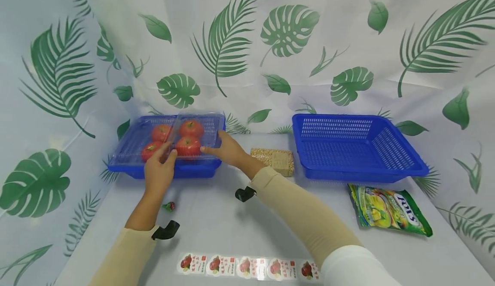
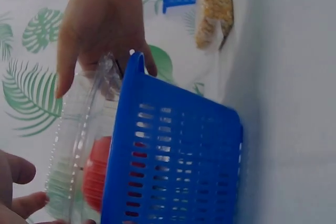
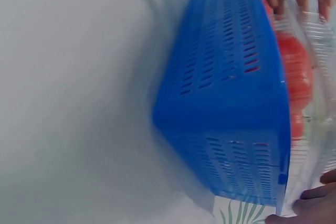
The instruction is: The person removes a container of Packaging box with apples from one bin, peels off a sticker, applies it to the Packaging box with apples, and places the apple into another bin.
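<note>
We have both hands on the clear clamshell box (image 1: 170,142) of tomatoes (image 1: 188,146): our left hand (image 1: 158,170) pinches its front rim, our right hand (image 1: 228,150) grips its right end. It sits lengthwise across the left blue basket (image 1: 127,168), by the table's far left corner, arms reaching forward.
</note>
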Available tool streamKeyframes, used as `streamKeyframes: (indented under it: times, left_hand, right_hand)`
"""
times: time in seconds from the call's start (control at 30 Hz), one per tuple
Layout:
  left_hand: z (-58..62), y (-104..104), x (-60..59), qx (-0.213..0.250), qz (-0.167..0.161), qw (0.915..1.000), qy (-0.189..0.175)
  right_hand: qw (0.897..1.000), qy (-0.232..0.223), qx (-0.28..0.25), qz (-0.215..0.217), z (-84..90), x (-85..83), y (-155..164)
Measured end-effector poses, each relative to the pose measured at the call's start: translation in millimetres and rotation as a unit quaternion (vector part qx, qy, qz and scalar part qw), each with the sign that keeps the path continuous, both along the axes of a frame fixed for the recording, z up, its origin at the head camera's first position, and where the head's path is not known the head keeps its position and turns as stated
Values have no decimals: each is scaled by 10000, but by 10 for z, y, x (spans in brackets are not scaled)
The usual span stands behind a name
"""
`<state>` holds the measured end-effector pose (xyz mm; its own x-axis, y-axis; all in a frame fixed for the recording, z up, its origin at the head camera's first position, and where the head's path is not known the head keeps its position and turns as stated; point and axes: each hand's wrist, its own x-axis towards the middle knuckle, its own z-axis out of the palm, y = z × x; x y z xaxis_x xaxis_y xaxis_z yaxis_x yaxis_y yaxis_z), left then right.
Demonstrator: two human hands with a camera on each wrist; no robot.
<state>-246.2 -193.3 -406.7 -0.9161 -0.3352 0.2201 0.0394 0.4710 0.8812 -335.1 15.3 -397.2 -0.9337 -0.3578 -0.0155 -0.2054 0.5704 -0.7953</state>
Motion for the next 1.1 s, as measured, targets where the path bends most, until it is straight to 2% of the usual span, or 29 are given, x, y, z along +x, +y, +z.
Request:
streamKeyframes:
  times: [0.1,0.2,0.27,0.37,0.47,0.53,0.7,0.87,1.0,1.1]
  left_hand:
    - [-39,-15,9,610,82,9980,142]
    - [-50,3,0,920,116,9956,110]
    - [-41,29,-25,1064,103,9942,100]
    - [-7,71,-66,1110,150,9937,98]
    - [19,95,-103,971,252,9949,133]
    - [19,103,-120,883,298,9956,114]
    - [-8,112,-114,811,265,9964,0]
    - [-5,135,-120,890,326,9955,96]
    - [20,89,-130,1466,432,9882,73]
    - [55,26,-137,2045,292,9784,-90]
  right_hand:
    - [9998,9,-171,-93,-23,31,-15]
    - [9945,-203,-900,-505,3,53,-23]
    - [9826,-372,-1590,-886,54,55,-33]
    - [9573,-578,-2485,-1358,147,31,-71]
    - [9444,-770,-2743,-1639,200,-20,-105]
    - [9429,-925,-2714,-1693,197,-49,-115]
    - [9494,-1258,-2495,-1432,125,-77,-85]
    - [9538,-1403,-2290,-1343,150,-69,-39]
    - [9534,-1426,-2340,-1262,183,-39,-38]
    - [9529,-1424,-2389,-1209,220,-14,-46]
